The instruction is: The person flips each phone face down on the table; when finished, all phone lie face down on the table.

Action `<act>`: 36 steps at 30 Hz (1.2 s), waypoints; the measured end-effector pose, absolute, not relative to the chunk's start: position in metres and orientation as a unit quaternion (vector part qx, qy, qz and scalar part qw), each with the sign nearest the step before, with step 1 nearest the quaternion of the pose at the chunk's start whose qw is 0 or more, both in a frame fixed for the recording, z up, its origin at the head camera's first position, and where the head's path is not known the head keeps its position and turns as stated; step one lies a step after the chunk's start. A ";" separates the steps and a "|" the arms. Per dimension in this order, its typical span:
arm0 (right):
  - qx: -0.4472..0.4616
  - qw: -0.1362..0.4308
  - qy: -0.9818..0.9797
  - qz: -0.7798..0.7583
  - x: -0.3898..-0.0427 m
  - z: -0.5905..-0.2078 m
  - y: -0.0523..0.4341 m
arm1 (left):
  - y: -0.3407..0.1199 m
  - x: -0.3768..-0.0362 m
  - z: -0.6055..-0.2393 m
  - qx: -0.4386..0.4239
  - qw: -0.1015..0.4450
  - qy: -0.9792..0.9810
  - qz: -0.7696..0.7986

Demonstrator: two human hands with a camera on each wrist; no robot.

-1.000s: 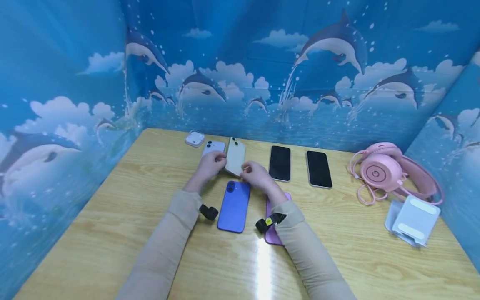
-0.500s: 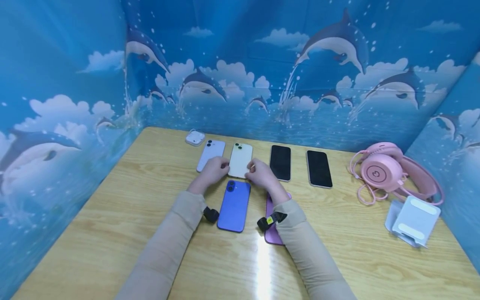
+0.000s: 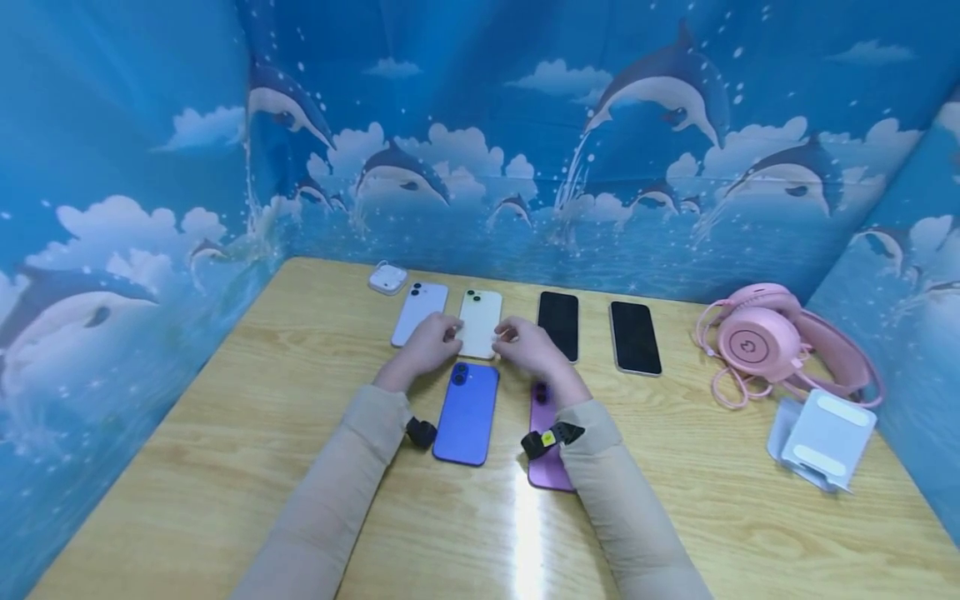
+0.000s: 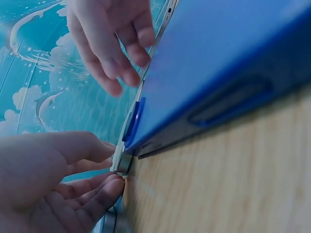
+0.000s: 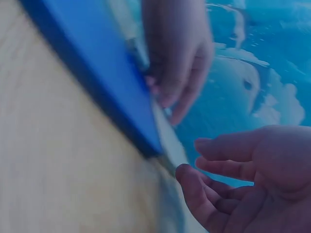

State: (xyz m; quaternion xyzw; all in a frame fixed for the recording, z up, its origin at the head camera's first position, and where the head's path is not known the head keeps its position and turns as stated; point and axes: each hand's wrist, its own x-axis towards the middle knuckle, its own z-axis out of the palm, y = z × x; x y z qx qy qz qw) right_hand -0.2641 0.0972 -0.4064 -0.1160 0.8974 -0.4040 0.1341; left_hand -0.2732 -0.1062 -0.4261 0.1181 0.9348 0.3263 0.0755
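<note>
A cream-white phone [image 3: 480,323] lies flat on the table, camera side up, between the two hands. My left hand [image 3: 427,345] is at its left edge, fingertips touching or very near the side. At the opposite edge is my right hand [image 3: 531,348], its fingers relaxed; in the right wrist view the thumb of the right hand [image 5: 233,184] reaches the phone's edge. Neither hand wraps round the phone. A blue phone [image 3: 467,417] lies just in front, below the white one. Left of it sits a lavender phone [image 3: 422,310], partly covered by the left hand.
Under the right wrist lies a purple phone [image 3: 546,467]. Two phones show dark screens, a nearer-to-centre black-screened phone [image 3: 558,325] and another black-screened phone [image 3: 635,337]. Pink headphones [image 3: 757,342] and a pale-blue stand [image 3: 828,437] sit at right; a white earphone case [image 3: 387,278] is back left.
The white phone was tilted up between both hands a second ago and went down flat beside the lavender phone. Since then the right hand has shifted slightly off its edge.
</note>
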 end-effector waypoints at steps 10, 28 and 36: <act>-0.088 0.110 0.910 -0.390 -0.259 -0.394 0.152 | -0.102 -0.269 -0.422 0.103 0.040 0.924 0.366; -0.027 0.112 0.933 -0.341 -0.264 -0.402 0.194 | 0.001 -0.273 -0.419 0.136 -0.004 0.846 0.516; 0.012 0.115 0.945 -0.305 -0.265 -0.404 0.192 | 0.016 -0.273 -0.443 0.102 -0.019 0.853 0.512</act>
